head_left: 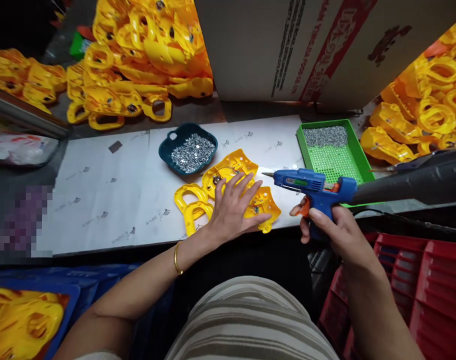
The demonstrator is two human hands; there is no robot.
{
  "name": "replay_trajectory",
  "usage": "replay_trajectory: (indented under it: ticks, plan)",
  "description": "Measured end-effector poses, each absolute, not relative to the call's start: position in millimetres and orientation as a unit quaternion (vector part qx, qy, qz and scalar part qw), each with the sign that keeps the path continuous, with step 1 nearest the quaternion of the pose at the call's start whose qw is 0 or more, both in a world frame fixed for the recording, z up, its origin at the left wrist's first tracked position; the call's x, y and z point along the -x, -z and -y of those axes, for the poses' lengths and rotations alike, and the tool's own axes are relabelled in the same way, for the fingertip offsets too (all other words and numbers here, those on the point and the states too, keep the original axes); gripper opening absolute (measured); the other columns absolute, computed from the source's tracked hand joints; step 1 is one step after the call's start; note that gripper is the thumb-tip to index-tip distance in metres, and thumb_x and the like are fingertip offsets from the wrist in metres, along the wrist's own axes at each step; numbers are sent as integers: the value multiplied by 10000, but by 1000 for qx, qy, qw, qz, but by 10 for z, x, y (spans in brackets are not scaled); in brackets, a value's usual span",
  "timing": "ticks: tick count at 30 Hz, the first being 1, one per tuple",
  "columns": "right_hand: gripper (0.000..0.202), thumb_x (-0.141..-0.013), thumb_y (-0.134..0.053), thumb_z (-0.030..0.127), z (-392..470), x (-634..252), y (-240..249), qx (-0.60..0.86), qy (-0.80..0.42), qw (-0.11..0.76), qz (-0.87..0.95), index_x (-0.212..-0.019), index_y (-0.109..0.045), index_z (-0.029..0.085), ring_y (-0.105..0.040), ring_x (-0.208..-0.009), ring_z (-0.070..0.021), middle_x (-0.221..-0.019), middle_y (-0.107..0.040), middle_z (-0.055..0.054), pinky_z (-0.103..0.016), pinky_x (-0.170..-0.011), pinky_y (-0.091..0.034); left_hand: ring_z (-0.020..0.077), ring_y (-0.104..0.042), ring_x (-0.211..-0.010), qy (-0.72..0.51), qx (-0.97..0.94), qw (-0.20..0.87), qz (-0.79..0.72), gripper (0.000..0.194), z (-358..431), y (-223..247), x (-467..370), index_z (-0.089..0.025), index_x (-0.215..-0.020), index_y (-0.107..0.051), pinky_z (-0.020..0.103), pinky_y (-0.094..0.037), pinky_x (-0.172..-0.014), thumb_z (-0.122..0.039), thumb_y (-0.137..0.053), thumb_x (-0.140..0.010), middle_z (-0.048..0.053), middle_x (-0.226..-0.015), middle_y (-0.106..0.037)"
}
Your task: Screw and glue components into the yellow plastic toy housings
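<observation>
My right hand [335,225] is wrapped round the handle of a blue hot glue gun [301,180], its metal nozzle pointing left over the white work surface. My left hand [233,205] lies with fingers spread over a pair of yellow plastic shell halves [228,167], covering part of them. Each half has a looped handle, and small parts and thin wires sit inside. Whether my palm presses on the shells I cannot tell. Just behind them stands a dark teal tray [168,152] of small metal screws [192,152].
A green basket [363,162] with small metal pieces sits at the right. Yellow shells [149,55] are heaped at the back left, more shells [419,110] at the right. A large carton [265,55] stands behind. Red crates [400,280] and a blue crate [100,282] flank me below.
</observation>
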State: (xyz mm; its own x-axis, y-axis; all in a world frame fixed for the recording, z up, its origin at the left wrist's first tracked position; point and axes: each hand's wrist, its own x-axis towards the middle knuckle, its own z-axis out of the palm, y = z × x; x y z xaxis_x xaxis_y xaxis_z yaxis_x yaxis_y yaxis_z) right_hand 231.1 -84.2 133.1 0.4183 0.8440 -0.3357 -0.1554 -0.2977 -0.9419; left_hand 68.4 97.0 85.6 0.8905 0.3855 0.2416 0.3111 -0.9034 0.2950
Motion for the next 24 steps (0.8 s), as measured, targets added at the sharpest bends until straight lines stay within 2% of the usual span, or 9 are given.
replay_trajectory:
  ticks: [3, 8, 12, 18, 24]
  plan:
    - [407, -849, -579, 524, 549, -2395, -1296, 695, -412, 518, 281, -975, -600, 137, -580, -535, -108, -667, -597, -12, -234, -515, -532, 324, -341, -1370, -210, -942, 88, -244, 632, -1255, -833, -775, -211, -1397, -423, 505, -247, -1104, -602, -453, -901, 152, -1475, -415]
    - [510, -770, -626, 603, 271, -2514, -1163, 691, -422, 518, 276, -999, -546, 155, -575, -619, -119, -962, -635, -94, -286, -488, -579, 373, -274, -1404, -179, -946, 88, -257, 875, -1593, -683, -932, -193, -1448, -297, 555, -178, -1136, -748, -479, -797, 199, -1495, -350]
    - [505, -780, -613, 609, 239, -2548, -1073, 692, -448, 490, 283, -992, -562, 154, -586, -635, -128, -946, -638, -95, -280, -499, -582, 367, -276, -1409, -164, -947, 98, -257, 906, -1596, -643, -959, -213, -1447, -268, 551, -145, -1155, -774, -486, -770, 189, -1486, -364]
    - [464, -820, -587, 580, 233, -2577, -1040, 699, -464, 461, 289, -1007, -590, 155, -602, -635, -125, -913, -637, -83, -260, -526, -568, 365, -267, -1417, -122, -950, 103, -270, 869, -1552, -758, -957, -194, -1441, -270, 549, -143, -1154, -710, -534, -794, 195, -1503, -347]
    - [471, -813, -591, 587, 227, -2579, -1057, 688, -481, 462, 286, -1006, -568, 157, -597, -614, -126, -924, -643, -88, -263, -502, -556, 365, -268, -1414, -124, -949, 110, -269, 875, -1548, -775, -964, -199, -1448, -266, 542, -119, -1159, -701, -549, -789, 192, -1499, -354]
